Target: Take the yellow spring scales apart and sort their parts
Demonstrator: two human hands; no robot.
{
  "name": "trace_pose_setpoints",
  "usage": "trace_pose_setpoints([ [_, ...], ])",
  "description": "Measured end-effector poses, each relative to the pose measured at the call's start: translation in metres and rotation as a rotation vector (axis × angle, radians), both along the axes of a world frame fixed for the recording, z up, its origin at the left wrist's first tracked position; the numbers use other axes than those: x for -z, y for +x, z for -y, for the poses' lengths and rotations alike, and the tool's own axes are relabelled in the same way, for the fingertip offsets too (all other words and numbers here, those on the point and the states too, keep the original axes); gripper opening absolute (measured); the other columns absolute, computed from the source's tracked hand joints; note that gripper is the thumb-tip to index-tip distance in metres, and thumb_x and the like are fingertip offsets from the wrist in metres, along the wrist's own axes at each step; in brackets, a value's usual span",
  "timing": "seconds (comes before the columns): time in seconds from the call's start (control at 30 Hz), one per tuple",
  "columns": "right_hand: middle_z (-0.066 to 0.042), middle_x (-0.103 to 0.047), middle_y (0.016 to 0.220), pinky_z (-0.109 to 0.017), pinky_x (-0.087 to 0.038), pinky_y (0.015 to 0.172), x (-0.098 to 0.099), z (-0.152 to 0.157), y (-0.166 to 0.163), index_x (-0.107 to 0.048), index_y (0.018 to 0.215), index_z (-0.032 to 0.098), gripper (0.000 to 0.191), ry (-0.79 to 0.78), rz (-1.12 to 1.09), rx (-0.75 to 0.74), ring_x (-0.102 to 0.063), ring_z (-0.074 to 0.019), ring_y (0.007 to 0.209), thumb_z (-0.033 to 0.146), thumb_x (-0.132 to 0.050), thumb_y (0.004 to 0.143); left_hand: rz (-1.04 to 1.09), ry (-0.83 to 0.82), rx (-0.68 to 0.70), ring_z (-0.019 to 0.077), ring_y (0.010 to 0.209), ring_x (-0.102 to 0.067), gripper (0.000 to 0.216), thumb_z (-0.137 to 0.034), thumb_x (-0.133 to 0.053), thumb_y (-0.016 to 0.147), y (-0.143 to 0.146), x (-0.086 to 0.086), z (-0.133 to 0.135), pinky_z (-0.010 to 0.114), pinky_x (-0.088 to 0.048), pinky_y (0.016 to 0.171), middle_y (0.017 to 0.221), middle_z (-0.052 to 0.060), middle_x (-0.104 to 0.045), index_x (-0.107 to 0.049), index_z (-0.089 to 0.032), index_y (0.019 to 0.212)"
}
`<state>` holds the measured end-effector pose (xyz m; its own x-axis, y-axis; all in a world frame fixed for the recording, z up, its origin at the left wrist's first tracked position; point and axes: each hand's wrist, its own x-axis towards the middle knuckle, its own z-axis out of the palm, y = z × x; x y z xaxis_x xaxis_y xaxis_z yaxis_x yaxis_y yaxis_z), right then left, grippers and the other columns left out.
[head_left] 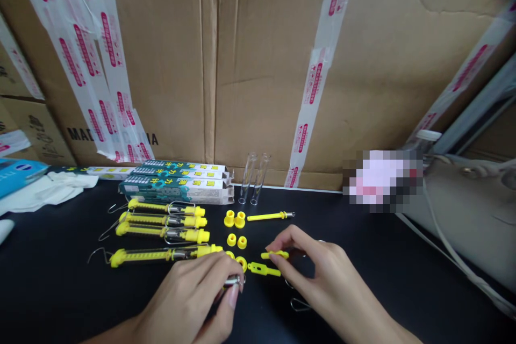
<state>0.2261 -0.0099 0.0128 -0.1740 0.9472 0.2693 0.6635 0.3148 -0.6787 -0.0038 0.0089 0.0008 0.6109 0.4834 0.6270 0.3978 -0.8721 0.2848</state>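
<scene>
A small metallic part (232, 281) is being gripped by the left hand (197, 287), its bright end being left exposed between the thumb and the curled forefinger; the rest of it is being hidden by the fingers. A slim yellow piece (274, 254) is being pinched by the right hand (318, 266) between thumb and forefinger, and is being held just above and beside a flat yellow part with a hole (264, 269), which is lying on the black surface (133, 301). Both hands are being kept near each other, with a yellow ring (241, 264) lying between them, close to the left hand's fingertips. Wire hooks (300, 305) are being partly covered by the right hand.

Beyond the hands, small yellow collars (231, 239) and larger flanged yellow caps (239, 219) are being set out in pairs, and a yellow rod with a spring at its end (266, 216) is lying to their right. Two clear tubes (261, 178) are standing upright side by side farther back. To the left, four hooked yellow spring scales (141, 256) are lying in a row, the nearest one being partly overlapped by the left hand. Behind them, printed cartons (177, 188) are being stacked against a large taped cardboard box (262, 80).
</scene>
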Motion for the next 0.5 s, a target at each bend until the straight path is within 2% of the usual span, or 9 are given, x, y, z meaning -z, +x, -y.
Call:
trace_pose_setpoints([
  [0.2, -0.001, -0.069, 0.077, -0.027, -0.051, 0.061, 0.011, -0.006, 0.001, -0.070, 0.086, 0.021, 0.010, 0.061, 0.098, 0.035, -0.063, -0.0161, 0.064, 0.017, -0.062, 0.092, 0.012, 0.009, 0.021, 0.0116, 0.068, -0.067, 0.021, -0.009, -0.039, 0.092, -0.001, 0.000, -0.001, 0.021, -0.051, 0.064, 0.078, -0.003, -0.066, -0.055, -0.022, 0.097],
  [0.37, -0.002, -0.071, 0.078, -0.027, -0.054, 0.061, 0.019, -0.008, 0.003, -0.072, 0.096, 0.021, 0.016, 0.040, 0.150, 0.063, -0.065, -0.0155, 0.061, 0.016, -0.057, 0.094, -0.014, 0.029, 0.001, 0.0116, 0.068, -0.068, 0.021, -0.009, -0.039, 0.091, 0.001, -0.003, 0.000, 0.021, -0.052, 0.063, 0.078, -0.003, -0.067, -0.055, -0.022, 0.096],
  [0.5, -0.002, -0.072, 0.079, -0.028, -0.055, 0.062, 0.020, -0.008, 0.002, -0.074, 0.092, 0.021, 0.018, 0.051, 0.191, 0.041, -0.066, -0.0163, 0.063, 0.013, -0.059, 0.092, -0.022, 0.030, -0.008, 0.0121, 0.068, -0.069, 0.021, -0.010, -0.039, 0.091, 0.001, -0.003, 0.001, 0.022, -0.053, 0.063, 0.079, -0.003, -0.068, -0.055, -0.022, 0.096],
])
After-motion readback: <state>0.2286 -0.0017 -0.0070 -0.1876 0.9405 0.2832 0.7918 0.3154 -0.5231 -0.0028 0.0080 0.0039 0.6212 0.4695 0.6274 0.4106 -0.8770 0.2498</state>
